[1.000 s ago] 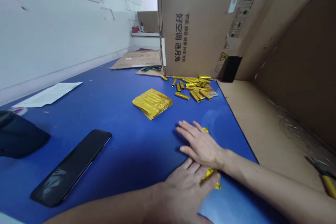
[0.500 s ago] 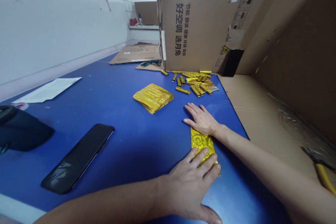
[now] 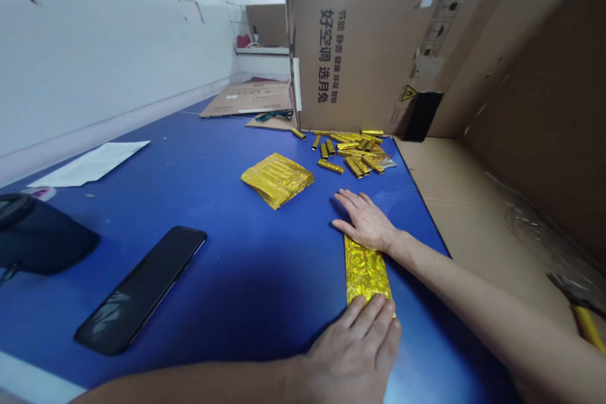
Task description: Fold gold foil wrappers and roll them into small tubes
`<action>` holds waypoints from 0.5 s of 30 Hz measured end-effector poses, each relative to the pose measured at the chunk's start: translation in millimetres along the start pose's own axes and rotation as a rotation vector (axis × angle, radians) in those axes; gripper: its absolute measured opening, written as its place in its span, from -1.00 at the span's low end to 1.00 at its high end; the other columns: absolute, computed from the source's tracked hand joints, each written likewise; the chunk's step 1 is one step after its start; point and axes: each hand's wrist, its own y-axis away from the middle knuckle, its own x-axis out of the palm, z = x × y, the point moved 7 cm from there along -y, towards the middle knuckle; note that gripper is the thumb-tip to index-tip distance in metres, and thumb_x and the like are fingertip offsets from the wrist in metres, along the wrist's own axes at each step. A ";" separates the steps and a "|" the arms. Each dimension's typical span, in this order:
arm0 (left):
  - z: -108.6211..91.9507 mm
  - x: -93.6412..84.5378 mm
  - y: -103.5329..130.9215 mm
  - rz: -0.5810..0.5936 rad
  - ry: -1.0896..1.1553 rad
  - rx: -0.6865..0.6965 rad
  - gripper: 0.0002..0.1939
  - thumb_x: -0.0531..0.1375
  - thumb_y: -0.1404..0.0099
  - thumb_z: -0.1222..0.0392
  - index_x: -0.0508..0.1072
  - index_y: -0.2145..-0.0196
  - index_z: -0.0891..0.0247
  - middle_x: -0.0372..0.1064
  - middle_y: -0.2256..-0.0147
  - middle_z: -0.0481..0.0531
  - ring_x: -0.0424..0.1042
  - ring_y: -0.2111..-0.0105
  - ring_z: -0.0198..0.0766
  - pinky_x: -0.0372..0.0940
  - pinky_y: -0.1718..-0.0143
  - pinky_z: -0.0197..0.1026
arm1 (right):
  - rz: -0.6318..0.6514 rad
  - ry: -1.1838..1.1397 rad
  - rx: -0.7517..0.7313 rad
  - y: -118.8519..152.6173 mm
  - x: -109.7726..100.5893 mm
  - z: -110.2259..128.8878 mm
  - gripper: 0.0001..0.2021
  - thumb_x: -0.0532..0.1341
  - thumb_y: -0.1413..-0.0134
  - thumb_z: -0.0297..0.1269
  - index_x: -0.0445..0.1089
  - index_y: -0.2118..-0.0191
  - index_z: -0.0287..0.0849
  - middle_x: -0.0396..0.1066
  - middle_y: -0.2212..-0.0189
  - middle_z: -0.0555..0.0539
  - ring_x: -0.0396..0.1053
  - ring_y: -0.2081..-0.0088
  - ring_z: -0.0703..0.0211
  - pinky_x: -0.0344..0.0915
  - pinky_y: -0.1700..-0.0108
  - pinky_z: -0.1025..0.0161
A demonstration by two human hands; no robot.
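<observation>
A shiny gold foil paper sheet (image 3: 367, 270) lies on the blue table (image 3: 227, 284) in front of me. My left hand (image 3: 355, 347) rests on its near end, palm down, fingers stretched out side by side. Across the far end of the sheet lies my right hand (image 3: 365, 222), flat with its fingers and thumb apart. Both ends of the sheet are hidden under my hands. Farther off, a stack of gold foil paper (image 3: 277, 180) sits to the left of my right hand. A loose pile of small rolled gold tubes (image 3: 356, 167) lies beyond that hand.
A black phone (image 3: 142, 290) and a dark container (image 3: 45, 233) are on the left, with white paper (image 3: 92, 164) behind. A large cardboard box (image 3: 369, 38) stands at the back. Yellow-handled pliers (image 3: 587, 325) lie on cardboard (image 3: 454, 202) at right.
My left hand has slid toward me along the gold sheet, its fingers now closer together, and more of the sheet shows. My right hand has stayed on the far end.
</observation>
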 end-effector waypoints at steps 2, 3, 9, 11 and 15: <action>-1.0 2.8 0.6 -0.009 -0.027 0.026 -0.55 -0.21 -0.32 0.18 0.03 -0.08 0.53 -0.04 -0.11 0.28 -0.10 -0.13 -0.04 -0.16 -0.09 -0.09 | 0.019 -0.056 0.029 0.2 -5.3 -1.1 -0.32 -0.13 -0.03 0.14 -0.06 -0.16 -0.25 -0.06 -0.16 -0.24 -0.16 -0.17 0.00 -0.20 -0.12 -0.06; -1.1 4.0 1.1 -0.014 -0.041 0.040 -0.55 -0.20 -0.32 0.19 0.03 -0.08 0.53 -0.03 -0.11 0.28 -0.09 -0.12 -0.04 -0.13 -0.08 -0.08 | 0.035 -0.092 0.055 1.6 -9.0 -1.3 -0.29 -0.13 -0.02 0.15 -0.10 -0.18 -0.26 -0.10 -0.17 -0.25 -0.19 -0.18 -0.01 -0.20 -0.11 -0.09; -1.1 12.7 1.9 -0.120 -0.086 0.057 -0.59 -0.18 -0.31 0.23 0.07 -0.05 0.52 0.10 -0.04 0.26 0.06 -0.05 -0.03 -0.03 -0.02 -0.05 | 0.195 -0.210 -0.116 39.6 -20.5 40.2 -0.20 -0.06 0.05 0.19 -0.27 -0.21 -0.18 -0.34 -0.21 -0.20 -0.40 -0.20 -0.02 -0.35 -0.13 -0.12; -1.7 14.8 1.0 -0.152 -0.065 0.038 -0.60 -0.17 -0.30 0.24 0.10 -0.04 0.52 0.19 0.02 0.25 0.16 0.02 -0.03 0.01 0.01 -0.04 | 0.286 -0.242 -0.181 55.2 -12.2 56.0 -0.20 -0.07 0.04 0.19 -0.31 -0.21 -0.20 -0.40 -0.21 -0.22 -0.43 -0.20 0.01 -0.32 -0.14 -0.07; -0.4 19.8 -0.8 -0.079 0.032 -0.014 -0.60 -0.18 -0.31 0.23 0.09 -0.04 0.49 0.26 0.09 0.23 0.24 0.10 -0.07 0.09 0.08 -0.07 | 0.377 -0.260 -0.231 66.2 -1.7 69.0 -0.22 -0.09 0.02 0.18 -0.34 -0.21 -0.17 -0.46 -0.21 -0.18 -0.50 -0.19 0.02 -0.43 -0.15 -0.06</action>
